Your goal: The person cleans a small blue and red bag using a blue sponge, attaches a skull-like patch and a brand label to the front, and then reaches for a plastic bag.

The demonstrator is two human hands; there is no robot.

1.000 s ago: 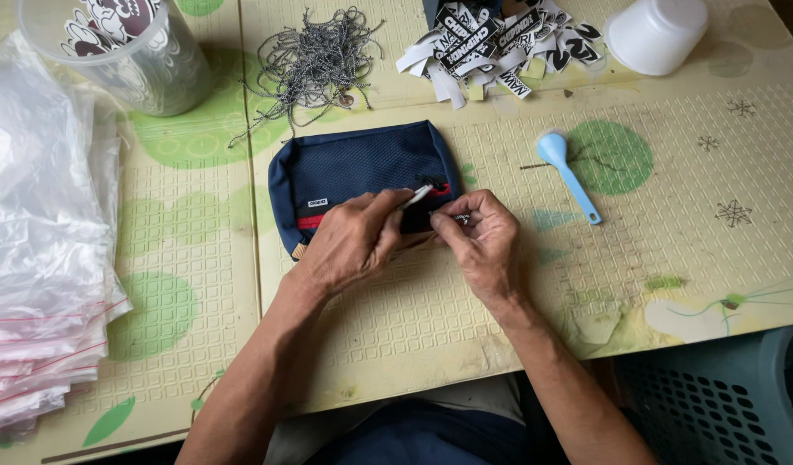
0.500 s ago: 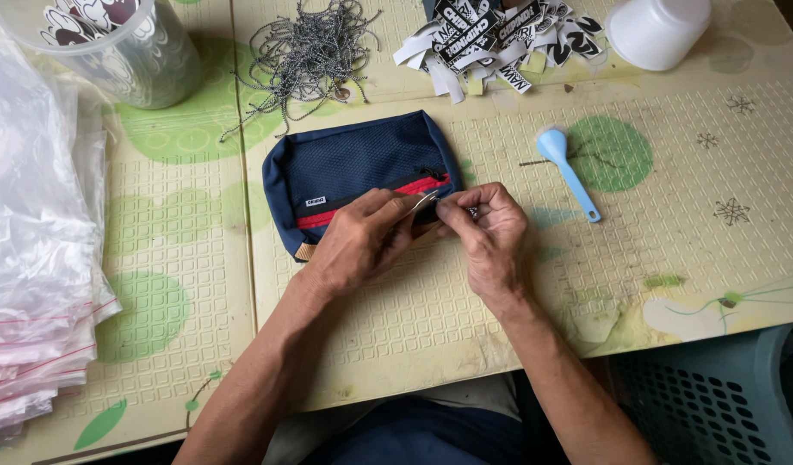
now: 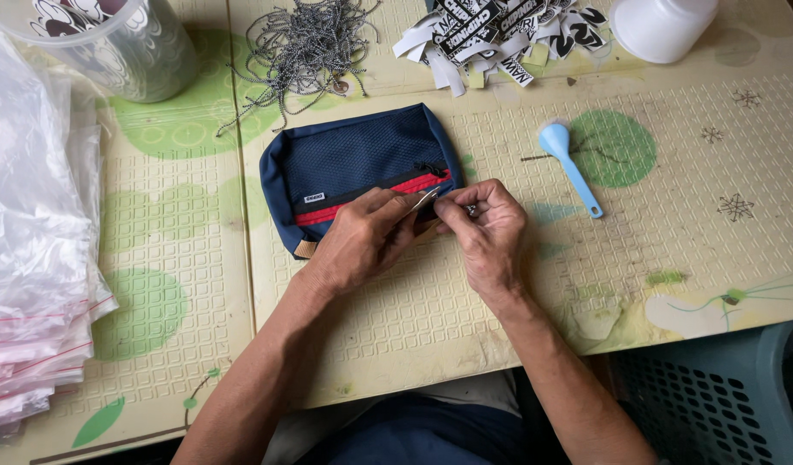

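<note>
A navy blue zip pouch (image 3: 353, 168) with a red zipper band and mesh front lies flat on the patterned table (image 3: 715, 241). My left hand (image 3: 362, 237) rests on its lower right corner and pinches a thin metal tool (image 3: 425, 201) that points toward the zipper end. My right hand (image 3: 487, 228) sits just to the right, fingertips pinched on a small metal zipper pull (image 3: 470, 209) at the pouch's right edge. The two hands touch at the fingertips.
A pile of black-and-white cords (image 3: 315, 43) and a heap of printed tags (image 3: 500, 34) lie behind the pouch. A clear tub (image 3: 112, 43) stands far left, a white container (image 3: 659, 26) far right. A light blue scoop (image 3: 569, 164) lies right. Clear bags (image 3: 30, 241) stack left. A teal basket (image 3: 715, 405) sits below.
The view has drifted so the pouch sits a little lower. My fingers have shifted slightly at the zipper end; both hands stay on the pouch's right corner.
</note>
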